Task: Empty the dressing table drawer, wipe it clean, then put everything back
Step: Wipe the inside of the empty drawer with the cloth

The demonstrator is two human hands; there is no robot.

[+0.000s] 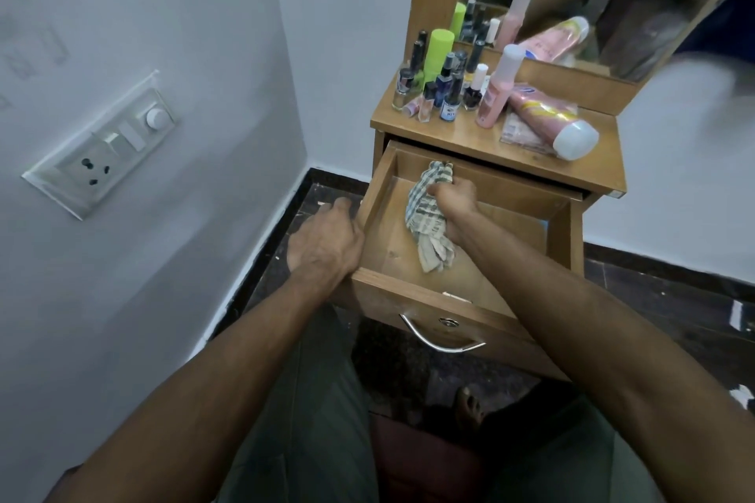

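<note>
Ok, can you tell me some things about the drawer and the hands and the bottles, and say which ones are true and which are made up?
1. The drawer is pulled open. True.
2. The right hand grips a checked cloth inside the drawer. True.
3. The left hand holds a bottle. False: it holds the drawer's left front corner.
4. The drawer is full of bottles. False: apart from the hand and cloth, only bare wood shows inside; the bottles stand on the tabletop.
5. The big pink tube lies on its side on the tabletop. True.
6. The green-capped bottle lies flat. False: it stands upright among the small bottles.
</note>
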